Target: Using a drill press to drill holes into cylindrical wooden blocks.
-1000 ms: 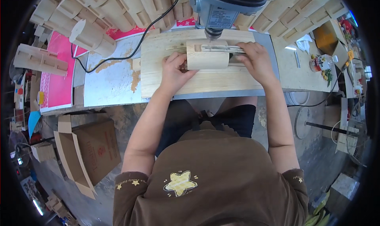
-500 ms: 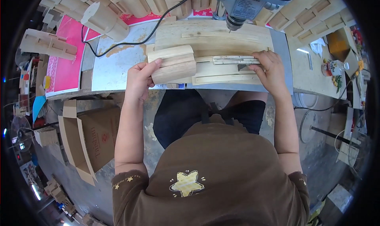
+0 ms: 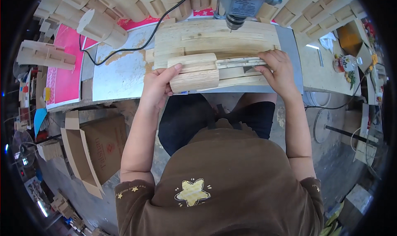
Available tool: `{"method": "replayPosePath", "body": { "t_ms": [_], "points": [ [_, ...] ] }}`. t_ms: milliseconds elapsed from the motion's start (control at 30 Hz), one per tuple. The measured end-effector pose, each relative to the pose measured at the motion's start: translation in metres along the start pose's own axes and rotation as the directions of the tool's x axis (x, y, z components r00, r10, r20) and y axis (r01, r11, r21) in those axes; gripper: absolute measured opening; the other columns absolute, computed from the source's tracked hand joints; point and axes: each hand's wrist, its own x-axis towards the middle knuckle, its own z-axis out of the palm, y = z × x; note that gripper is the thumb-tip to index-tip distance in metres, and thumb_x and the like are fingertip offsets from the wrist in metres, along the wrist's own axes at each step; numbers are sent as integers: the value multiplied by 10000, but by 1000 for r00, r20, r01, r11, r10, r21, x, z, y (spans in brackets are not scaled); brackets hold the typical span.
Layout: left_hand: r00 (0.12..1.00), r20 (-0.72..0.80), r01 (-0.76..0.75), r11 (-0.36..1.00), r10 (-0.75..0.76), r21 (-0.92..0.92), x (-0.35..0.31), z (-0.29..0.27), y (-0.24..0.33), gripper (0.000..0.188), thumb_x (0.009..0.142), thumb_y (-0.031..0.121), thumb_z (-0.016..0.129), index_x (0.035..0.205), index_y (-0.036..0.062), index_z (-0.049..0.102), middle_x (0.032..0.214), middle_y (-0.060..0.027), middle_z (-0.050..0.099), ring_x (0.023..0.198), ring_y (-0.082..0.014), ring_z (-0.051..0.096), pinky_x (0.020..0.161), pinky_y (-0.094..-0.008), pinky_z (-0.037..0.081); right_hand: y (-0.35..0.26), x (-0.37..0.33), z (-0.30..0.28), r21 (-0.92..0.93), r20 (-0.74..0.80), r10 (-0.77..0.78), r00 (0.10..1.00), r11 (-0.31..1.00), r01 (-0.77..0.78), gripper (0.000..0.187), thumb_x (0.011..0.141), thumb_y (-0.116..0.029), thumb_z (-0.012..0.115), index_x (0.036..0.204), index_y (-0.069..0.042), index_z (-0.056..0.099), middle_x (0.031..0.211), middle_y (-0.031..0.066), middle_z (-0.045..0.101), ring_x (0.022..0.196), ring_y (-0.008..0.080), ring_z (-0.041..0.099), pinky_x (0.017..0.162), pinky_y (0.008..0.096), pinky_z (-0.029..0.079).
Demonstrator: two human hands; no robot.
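Left hand (image 3: 157, 87) closed around left end of pale wooden cylinder (image 3: 194, 79), thumb on top, fingers curled at the lower side. Cylinder lies on its side, just right of left hand, between the two hands, near the front edge of the bench (image 3: 118, 79); long groove along its upper face. Right hand (image 3: 280, 72) pinches right end of narrow pale strips (image 3: 240, 63), thumb below, fingers above, narrow grip. Strips run leftward from right hand to the cylinder's right end; cannot tell whether they go inside or just meet it. Right hand itself is apart from the cylinder. Small dark triangular piece (image 3: 248, 69) just below the strips, near right thumb. Wooden board (image 3: 225, 27) beneath and behind the work, drill (image 3: 237, 16) above the board, up and right of the cylinder. Black cable (image 3: 156, 31) and more wooden cylinders (image 3: 103, 28) behind, to the left.
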Motion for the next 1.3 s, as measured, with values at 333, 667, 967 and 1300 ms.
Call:
{"method": "replayPosePath", "body": {
  "t_ms": [333,667,967,1300],
  "points": [
    [960,217,-139,975,176,-174,18,33,-27,403,758,253,770,998,3,563,810,-45,562,703,-87,528,639,-222,433,5,-9,0,-95,-80,35,996,995,-43,322,692,-215,723,984,-109,641,893,52,621,879,263,552,792,375,413],
    [615,289,-773,489,734,404,13,54,-65,788,638,138,801,1328,14,442,1187,-190,546,1085,-311,545,938,-374,422,10,-12,16,-65,-179,161,971,982,-175,454,636,-137,759,1078,-157,660,881,51,595,845,258,531,775,377,428],
    [545,257,-748,325,798,579,49,48,-64,722,579,212,820,1223,45,541,1130,-100,576,1028,-283,526,915,-423,354,25,14,30,-10,-136,92,986,995,-94,473,662,-115,741,1122,-124,629,909,76,601,870,278,543,795,382,437],
    [515,200,-643,221,834,733,78,37,-57,601,536,259,825,1090,124,634,890,-25,568,965,-244,500,885,-419,299,20,35,46,-11,-146,146,978,989,-149,599,685,-117,742,1242,-145,524,1021,36,615,1020,257,546,1002,532,316]
  ]
}}
